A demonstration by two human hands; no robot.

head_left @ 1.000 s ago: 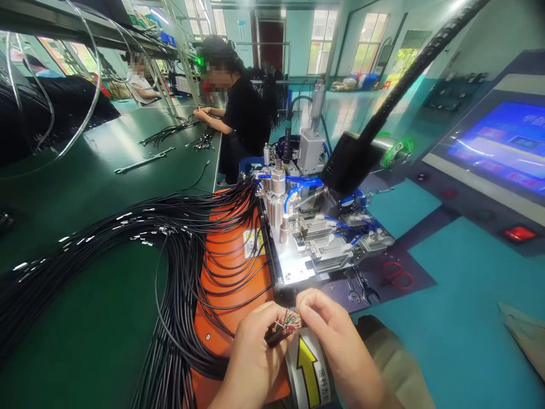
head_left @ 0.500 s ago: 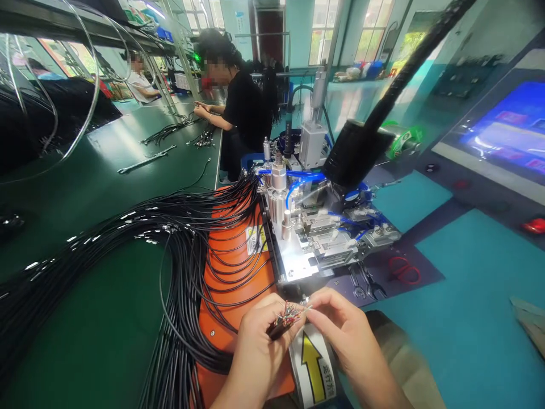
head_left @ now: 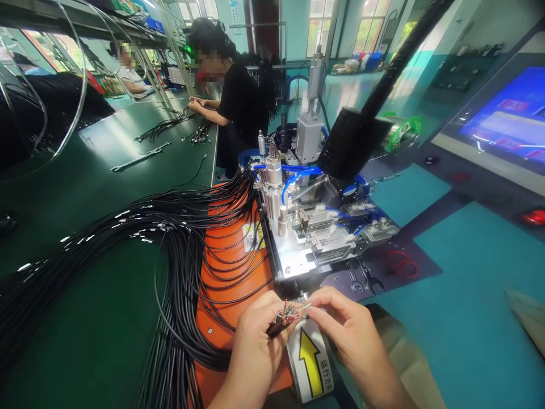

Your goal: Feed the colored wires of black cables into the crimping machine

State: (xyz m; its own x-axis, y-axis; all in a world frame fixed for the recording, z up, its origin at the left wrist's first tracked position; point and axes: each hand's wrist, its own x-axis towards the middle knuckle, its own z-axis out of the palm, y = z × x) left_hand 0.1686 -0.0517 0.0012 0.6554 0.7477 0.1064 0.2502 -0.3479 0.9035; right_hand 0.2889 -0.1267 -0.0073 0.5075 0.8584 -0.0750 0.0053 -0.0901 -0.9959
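My left hand is closed around a bundle of black cables, whose stripped ends fan out in thin red, white and dark wires. Thumb and forefinger of my right hand pinch a pale wire end at the right side of that bundle. Both hands are close together, above a white plate with a yellow arrow. Long black cables run over the orange panel to the left of my hands.
Ahead stands a metal machine with blue air hoses; a black flexible arm hangs over it. Wrenches and red-handled scissors lie to its right. A long wrench rests on the green table. A co-worker sits beyond.
The view has shifted slightly, so the surroundings sit a little further left. My hands keep their hold on the cable bundle and the wire end, almost unmoved.
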